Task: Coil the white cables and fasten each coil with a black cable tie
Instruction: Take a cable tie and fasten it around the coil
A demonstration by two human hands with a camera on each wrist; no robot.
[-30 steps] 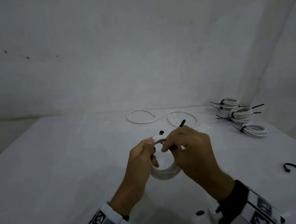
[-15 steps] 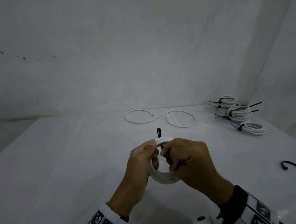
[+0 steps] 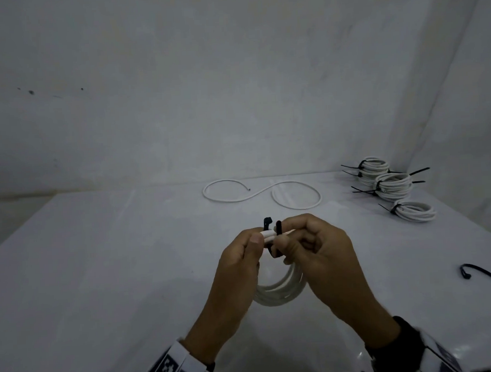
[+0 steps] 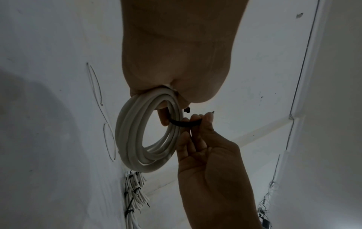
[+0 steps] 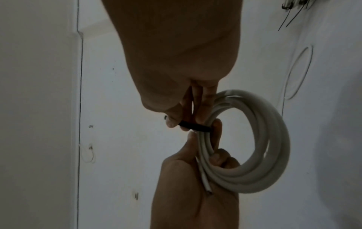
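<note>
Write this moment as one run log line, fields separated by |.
left hand holds coil | right hand pinches black tie around coil | tie not closed | three tied coils far right

Where the black cable tie (image 3: pixel 278 232) passed under the white coil (image 3: pixel 281 290), the left hand (image 3: pixel 237 260) and right hand (image 3: pixel 319 256) hid it. The coil's upper arc lay covered by both hands. Right of the coil, a loose tie (image 3: pixel 483 276) ran off the picture's edge. Whether the tie's tip had entered its head could not be told.
</note>
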